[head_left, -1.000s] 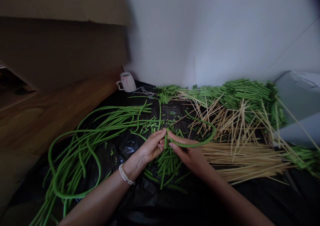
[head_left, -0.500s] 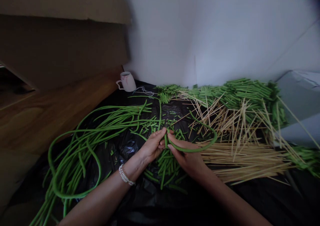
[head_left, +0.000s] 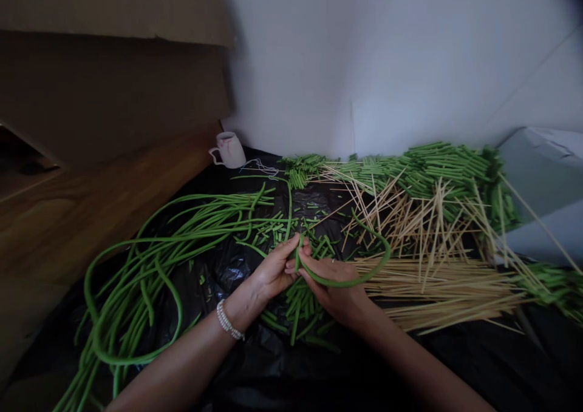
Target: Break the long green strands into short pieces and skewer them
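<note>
Head view, left hand (head_left: pixel 276 270): pinches short green piece (head_left: pixel 297 256)
Right hand (head_left: pixel 337 293): grips curved stem (head_left: pixel 371 274)
Cut pieces (head_left: pixel 303 301): beneath both hands

Long beans (head_left: pixel 130 306) lie on the plastic sheet (head_left: pixel 255 366) left of the cut bean pieces (head_left: pixel 301 303), with skewers (head_left: pixel 449 278) right, stacked bean lengths (head_left: pixel 449 163) behind the skewers, and a mug (head_left: pixel 231 151) behind the long beans.

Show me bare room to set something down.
Bare black sheet lies between the forearms, nearer than the cut pieces, and right of the right forearm, nearer than the sticks. Crowded: long stalks at left; sticks and green bunches at right.
</note>
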The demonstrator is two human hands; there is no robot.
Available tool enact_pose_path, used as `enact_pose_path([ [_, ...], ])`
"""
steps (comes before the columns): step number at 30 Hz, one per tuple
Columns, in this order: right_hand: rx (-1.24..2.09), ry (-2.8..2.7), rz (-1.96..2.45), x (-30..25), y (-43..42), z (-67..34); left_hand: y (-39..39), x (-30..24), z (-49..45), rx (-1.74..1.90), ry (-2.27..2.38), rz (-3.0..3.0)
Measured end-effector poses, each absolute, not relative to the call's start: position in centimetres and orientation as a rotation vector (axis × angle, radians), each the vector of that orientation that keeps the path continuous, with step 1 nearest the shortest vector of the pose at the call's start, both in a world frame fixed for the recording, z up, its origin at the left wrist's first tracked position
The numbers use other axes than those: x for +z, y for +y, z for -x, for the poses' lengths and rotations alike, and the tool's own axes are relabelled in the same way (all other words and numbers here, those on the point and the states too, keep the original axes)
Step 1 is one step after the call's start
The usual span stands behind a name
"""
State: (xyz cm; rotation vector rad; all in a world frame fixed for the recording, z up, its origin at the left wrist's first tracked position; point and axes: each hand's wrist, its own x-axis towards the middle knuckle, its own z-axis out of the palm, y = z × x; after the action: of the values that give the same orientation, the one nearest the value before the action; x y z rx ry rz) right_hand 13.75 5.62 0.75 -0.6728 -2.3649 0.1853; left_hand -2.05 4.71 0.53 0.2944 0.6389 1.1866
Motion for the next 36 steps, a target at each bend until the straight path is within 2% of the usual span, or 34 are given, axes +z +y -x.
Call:
enact_pose_path([
  [13,0.251,-2.407,0.704,0.93,5.71,-13.94,4.61,0.72,1.67,1.189,0.837,-0.381],
  [36,0.431,-2.411,0.737,1.32,5.72,-14.18,4.69,0.36,1.85,1.198,0.873,-0.499],
])
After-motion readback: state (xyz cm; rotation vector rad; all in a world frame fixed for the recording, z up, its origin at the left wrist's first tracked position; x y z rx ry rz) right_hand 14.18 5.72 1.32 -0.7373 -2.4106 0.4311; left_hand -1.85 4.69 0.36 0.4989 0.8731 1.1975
